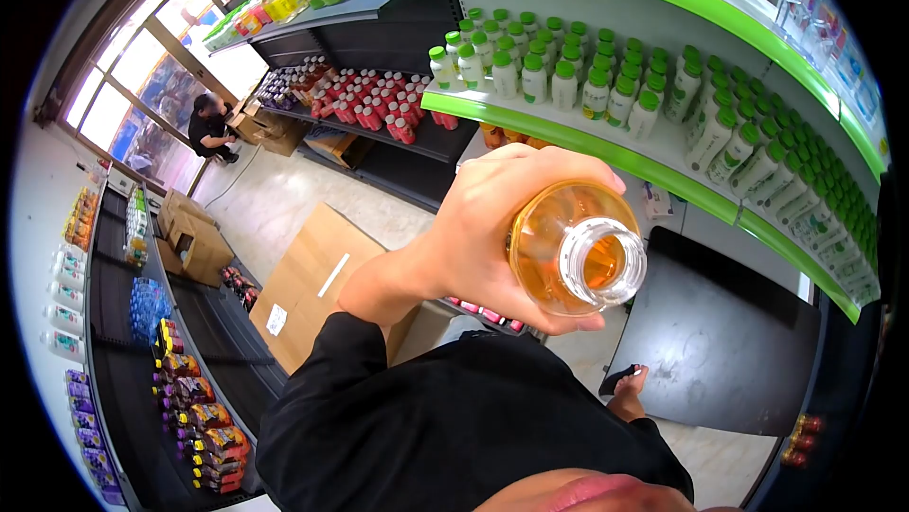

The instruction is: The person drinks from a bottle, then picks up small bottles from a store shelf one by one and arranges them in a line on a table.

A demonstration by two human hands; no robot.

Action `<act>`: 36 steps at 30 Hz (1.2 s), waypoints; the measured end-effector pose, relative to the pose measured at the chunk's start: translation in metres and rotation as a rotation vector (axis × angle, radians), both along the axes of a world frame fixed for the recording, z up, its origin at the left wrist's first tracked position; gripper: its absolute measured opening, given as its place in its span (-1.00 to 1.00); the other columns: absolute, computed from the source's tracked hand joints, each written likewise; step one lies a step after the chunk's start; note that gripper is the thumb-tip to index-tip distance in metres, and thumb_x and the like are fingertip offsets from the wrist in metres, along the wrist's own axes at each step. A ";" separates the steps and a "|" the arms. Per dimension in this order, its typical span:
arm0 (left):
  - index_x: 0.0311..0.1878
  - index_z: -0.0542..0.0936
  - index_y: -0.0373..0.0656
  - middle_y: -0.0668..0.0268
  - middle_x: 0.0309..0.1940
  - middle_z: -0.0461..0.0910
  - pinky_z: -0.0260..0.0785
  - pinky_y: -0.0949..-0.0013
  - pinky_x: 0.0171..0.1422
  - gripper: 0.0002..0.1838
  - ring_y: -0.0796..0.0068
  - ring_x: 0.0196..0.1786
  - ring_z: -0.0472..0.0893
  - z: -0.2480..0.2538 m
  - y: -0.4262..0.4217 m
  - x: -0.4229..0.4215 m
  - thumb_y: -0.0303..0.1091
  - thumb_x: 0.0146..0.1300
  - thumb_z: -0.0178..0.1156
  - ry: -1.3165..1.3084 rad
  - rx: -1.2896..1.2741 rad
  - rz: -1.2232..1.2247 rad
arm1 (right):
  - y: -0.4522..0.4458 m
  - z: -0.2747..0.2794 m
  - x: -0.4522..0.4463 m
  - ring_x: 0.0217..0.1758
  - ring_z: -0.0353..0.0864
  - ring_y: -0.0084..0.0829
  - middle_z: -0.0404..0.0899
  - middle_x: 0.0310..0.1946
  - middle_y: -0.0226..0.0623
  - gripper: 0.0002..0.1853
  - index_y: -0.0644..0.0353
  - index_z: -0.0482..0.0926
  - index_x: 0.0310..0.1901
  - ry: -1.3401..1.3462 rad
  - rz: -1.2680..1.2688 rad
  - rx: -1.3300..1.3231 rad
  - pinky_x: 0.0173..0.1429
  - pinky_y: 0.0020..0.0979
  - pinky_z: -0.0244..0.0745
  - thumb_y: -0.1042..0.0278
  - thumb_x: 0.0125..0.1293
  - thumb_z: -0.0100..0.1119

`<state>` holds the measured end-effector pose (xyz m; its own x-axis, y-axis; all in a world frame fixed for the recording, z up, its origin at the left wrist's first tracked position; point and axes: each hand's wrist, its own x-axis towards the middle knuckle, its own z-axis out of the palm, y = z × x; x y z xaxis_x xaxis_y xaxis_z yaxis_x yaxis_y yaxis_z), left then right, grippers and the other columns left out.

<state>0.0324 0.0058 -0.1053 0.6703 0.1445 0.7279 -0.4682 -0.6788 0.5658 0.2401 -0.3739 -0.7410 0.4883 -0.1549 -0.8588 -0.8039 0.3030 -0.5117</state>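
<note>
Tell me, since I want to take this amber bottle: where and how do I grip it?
Probably take the amber bottle by its clear neck, fingertips around it, coming from the camera's side: it faces that way, free and narrower than the body, which the left hand wraps.

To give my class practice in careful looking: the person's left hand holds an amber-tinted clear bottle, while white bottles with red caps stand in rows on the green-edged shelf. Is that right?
Not quite: the caps on the white bottles are green, as the head view shows. The left hand does hold the amber-tinted clear bottle, and the green-edged shelf is right.
</note>
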 end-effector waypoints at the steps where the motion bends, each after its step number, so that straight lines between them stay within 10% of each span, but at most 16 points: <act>1: -0.03 0.52 -0.19 0.29 -0.24 0.63 0.43 0.40 -0.13 -0.23 0.37 -0.29 0.64 0.002 0.000 -0.001 -0.06 -0.38 0.58 -0.015 0.029 0.009 | 0.001 0.000 0.001 -0.79 -0.13 -0.63 -0.11 -0.75 -0.64 -0.69 -0.16 0.42 -0.49 0.005 -0.005 -0.018 -0.70 -0.52 -0.25 -0.18 0.05 0.14; 7: -0.04 0.54 -0.18 0.32 -0.23 0.65 0.37 0.43 -0.20 -0.24 0.41 -0.36 0.62 0.016 -0.005 -0.008 -0.05 -0.40 0.55 -0.079 0.226 0.085 | -0.002 0.000 -0.001 -0.75 -0.12 -0.61 0.10 -0.68 -0.66 -0.71 -0.19 0.48 -0.37 0.031 0.022 0.038 -0.67 -0.54 -0.25 -0.19 0.10 0.12; 10: -0.07 0.55 -0.24 0.24 -0.27 0.67 0.42 0.41 -0.20 -0.26 0.37 -0.33 0.63 0.028 -0.007 -0.014 0.00 -0.33 0.56 -0.048 0.302 0.078 | -0.004 -0.009 -0.001 -0.76 -0.16 -0.62 -0.14 -0.73 -0.64 -0.71 -0.19 0.42 -0.49 -0.034 0.022 0.120 -0.64 -0.49 -0.30 -0.18 0.04 0.14; 24: -0.02 0.49 -0.33 0.14 -0.28 0.65 0.45 0.37 -0.18 -0.18 0.30 -0.30 0.68 0.045 -0.009 -0.018 0.03 -0.29 0.58 -0.137 0.441 0.018 | 0.000 0.005 -0.004 -0.76 -0.15 -0.63 -0.11 -0.74 -0.63 -0.72 -0.13 0.43 -0.48 0.004 -0.025 0.038 -0.65 -0.51 -0.26 -0.13 0.10 0.12; 36: 0.16 0.34 -0.41 0.09 -0.11 0.51 0.47 0.26 0.00 -0.02 0.28 -0.07 0.57 0.033 0.003 -0.002 -0.03 -0.29 0.55 0.101 -0.542 -0.343 | -0.001 0.002 -0.001 -0.75 -0.17 -0.63 -0.09 -0.70 -0.63 -0.71 -0.19 0.44 -0.47 -0.006 0.018 0.047 -0.64 -0.51 -0.28 -0.19 0.08 0.10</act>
